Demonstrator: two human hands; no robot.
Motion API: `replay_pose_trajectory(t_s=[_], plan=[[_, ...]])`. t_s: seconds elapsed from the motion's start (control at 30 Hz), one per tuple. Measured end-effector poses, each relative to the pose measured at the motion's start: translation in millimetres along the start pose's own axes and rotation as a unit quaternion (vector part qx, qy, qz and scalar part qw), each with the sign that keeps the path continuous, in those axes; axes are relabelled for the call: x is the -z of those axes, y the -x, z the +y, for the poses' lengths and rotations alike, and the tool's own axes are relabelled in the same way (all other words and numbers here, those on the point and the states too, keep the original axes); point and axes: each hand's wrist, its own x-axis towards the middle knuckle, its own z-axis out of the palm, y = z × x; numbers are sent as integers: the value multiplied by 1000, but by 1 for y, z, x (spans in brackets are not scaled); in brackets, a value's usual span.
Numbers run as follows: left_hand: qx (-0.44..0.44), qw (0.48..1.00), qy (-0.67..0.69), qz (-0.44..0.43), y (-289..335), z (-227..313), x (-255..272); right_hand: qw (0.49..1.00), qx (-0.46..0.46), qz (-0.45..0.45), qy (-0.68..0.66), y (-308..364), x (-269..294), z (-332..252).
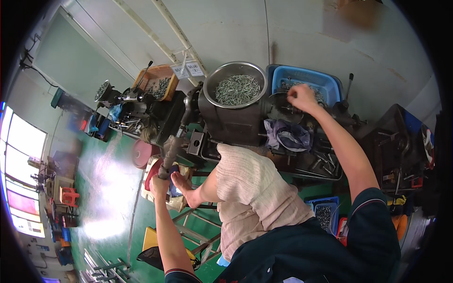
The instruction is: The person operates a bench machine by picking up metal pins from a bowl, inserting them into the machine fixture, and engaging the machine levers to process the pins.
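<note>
My left hand (159,185) is closed around the lower end of a grey metal lever (171,148) that slants down from the machine (231,122). At the machine's right side, my right hand (302,96) is raised with its fingers pinched together beside the round spindle end (282,104). Whatever those fingers hold is too small to make out. A steel bowl (226,70) full of thin metal pins (237,90) sits on top of the machine. Just behind my right hand is a blue plastic basin (297,74) with more small metal parts in it.
A crumpled dark cloth (288,135) lies below the spindle, near loose tools (323,162) on a tray. Another small machine and an orange basket (155,73) of parts stand to the left. Blue bins (325,212) are on the floor at right; a stool frame (193,231) stands below.
</note>
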Motion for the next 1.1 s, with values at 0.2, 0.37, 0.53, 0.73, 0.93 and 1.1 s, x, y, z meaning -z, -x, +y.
replay_pose_trajectory(t_s=[0.2,0.37,0.53,0.73,0.93,1.1], plan=[[14,999,26,35,28,18,-6,982,-67,-95,-148,-9,-43,-9],[29,999,24,33,54,31,-13,984,-49,-119,-122,-8,-42,-15],[33,997,52,47,67,50,-12,977,-32,-158,-136,-17,-44,-3],[43,998,32,17,67,46,-9,985,-91,-142,32,-33,-15,-3],[37,997,68,32,69,47,-7,957,184,225,13,-59,-2,-86],[32,997,57,47,68,49,-11,952,225,-137,154,-60,-18,-145]])
